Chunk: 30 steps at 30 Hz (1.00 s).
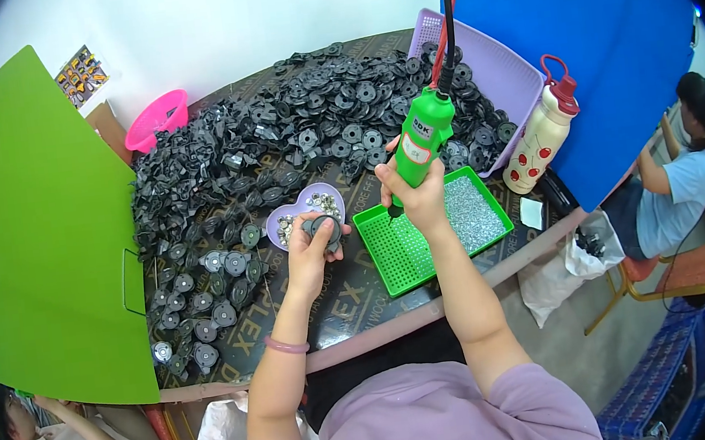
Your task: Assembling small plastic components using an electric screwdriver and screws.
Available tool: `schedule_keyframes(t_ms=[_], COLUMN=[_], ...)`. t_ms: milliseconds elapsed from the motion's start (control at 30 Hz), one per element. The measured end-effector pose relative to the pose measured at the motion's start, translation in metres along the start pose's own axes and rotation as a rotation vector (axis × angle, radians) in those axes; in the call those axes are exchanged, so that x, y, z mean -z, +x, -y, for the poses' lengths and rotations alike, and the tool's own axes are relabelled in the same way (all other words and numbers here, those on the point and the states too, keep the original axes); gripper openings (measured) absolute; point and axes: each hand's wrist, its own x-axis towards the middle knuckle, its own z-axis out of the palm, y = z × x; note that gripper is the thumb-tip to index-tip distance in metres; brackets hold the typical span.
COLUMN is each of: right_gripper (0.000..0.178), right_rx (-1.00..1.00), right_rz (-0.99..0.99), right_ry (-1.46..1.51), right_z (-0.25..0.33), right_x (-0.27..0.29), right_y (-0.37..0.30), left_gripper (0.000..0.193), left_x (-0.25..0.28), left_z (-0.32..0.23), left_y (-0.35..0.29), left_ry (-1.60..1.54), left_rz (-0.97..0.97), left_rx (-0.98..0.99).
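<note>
My right hand is wrapped round the body of a green electric screwdriver, which hangs on a black and red cord with its tip down. That tip is over a green perforated tray whose right part holds many small silver screws. To the left, my left hand grips a round dark plastic part between thumb and fingers. Just behind it sits a lilac heart-shaped dish with small metal pieces inside. The screwdriver and the plastic part are apart from each other.
Black plastic parts are heaped across the back; round assembled ones lie at the left. A purple basket, a pink basket and a cream bottle stand around. Green and blue panels flank the table; people sit beyond both.
</note>
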Motion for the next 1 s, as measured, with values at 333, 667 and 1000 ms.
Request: schedule_keyframes(t_ms=[333,667,1000], right_gripper=[0.028,0.028,0.029], right_rx=[0.040,0.038,0.036], right_rz=[-0.045,-0.002,0.011], right_ry=[-0.117,-0.113,-0.153], right_z=[0.006,-0.008,-0.017], right_x=[-0.008,0.013,0.015], right_y=[-0.004,-0.013,-0.013], left_gripper=[0.014,0.019,0.018], left_x=[-0.007,-0.017,-0.011], left_z=[0.001,0.005,0.006], left_y=[-0.007,-0.009,-0.007], left_ry=[-0.150,-0.042,-0.077], left_rz=[-0.025,0.008,0.040], left_rx=[0.153,0.173,0.217])
